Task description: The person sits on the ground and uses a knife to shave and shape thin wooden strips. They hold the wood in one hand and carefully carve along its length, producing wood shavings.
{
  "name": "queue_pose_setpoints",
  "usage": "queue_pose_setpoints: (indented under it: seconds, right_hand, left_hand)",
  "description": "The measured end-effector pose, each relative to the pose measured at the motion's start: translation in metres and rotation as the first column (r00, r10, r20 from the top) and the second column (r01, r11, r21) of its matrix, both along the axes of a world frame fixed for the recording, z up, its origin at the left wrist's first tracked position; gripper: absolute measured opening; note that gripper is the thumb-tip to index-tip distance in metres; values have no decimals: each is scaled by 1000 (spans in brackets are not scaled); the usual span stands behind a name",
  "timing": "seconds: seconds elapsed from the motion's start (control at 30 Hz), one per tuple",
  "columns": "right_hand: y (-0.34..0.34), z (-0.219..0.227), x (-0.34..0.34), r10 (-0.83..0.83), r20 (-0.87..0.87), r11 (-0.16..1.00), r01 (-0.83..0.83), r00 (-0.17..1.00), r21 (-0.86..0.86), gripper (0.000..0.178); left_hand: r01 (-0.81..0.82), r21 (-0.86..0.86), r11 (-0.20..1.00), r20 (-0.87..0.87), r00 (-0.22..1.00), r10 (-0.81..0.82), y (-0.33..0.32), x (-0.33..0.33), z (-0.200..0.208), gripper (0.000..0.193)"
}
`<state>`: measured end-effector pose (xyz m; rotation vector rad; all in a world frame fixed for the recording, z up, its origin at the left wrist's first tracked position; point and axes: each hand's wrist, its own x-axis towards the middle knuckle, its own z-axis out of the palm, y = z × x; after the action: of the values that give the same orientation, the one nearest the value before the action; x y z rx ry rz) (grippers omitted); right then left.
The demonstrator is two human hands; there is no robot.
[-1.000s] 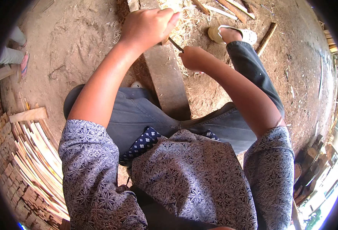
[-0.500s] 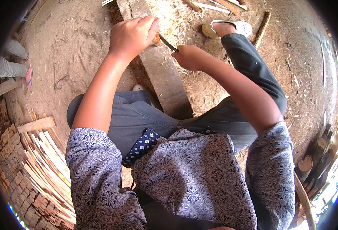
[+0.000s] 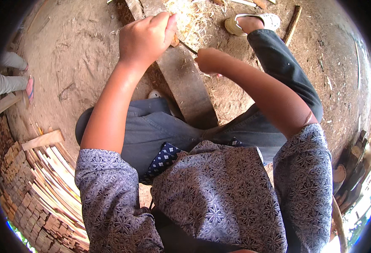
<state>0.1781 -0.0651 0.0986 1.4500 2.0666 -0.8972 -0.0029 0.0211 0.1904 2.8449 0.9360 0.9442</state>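
Observation:
My left hand is a closed fist above the far part of a thick wooden beam. Just below its thumb an orange-brown piece of wood shows; whether the fist grips it or the tool is hidden. A thin, dark, blade-like tool slants from beside that wood to my right hand. The fingers of that hand are wrapped round the tool's near end. The beam runs back from between my legs, and both hands are over it or beside its right edge.
Pale wood shavings heap on the dirt floor past the beam. A stick lies by my shoe. Stacked wood blocks and long strips are at left, logs at right. Another person's feet stand far left.
The view has shifted slightly, so most things sit a little to the right. The hands keep their grip, and less of the dark tool shows between them.

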Motion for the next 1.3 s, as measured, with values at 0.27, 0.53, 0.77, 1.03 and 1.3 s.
queue_pose_setpoints:
  seconds: [0.27, 0.53, 0.77, 1.03, 1.3]
  right_hand:
    - [4, -24, 10, -65, -62, 996, 68, 996, 54, 32]
    - [-20, 51, 9, -376, -343, 886, 442, 861, 137, 40]
    - [-21, -1, -1, -379, -235, 902, 414, 895, 122, 30]
    - [7, 8, -3, -275, -92, 955, 261, 957, -140, 31]
    - [-11, 59, 4, -425, -390, 880, 473, 817, 31, 44]
  left_hand:
    - [-45, 88, 995, 4, 999, 45, 10, 0, -5, 29]
    - [-39, 120, 992, -33, 999, 43, -2, -1, -4, 31]
    - [-24, 61, 998, -54, 998, 28, -9, -2, 0, 18]
    - [8, 93, 996, -12, 1000, -7, -6, 3, -1, 28]
    - [-33, 49, 998, -2, 999, 33, -2, -2, -1, 27]
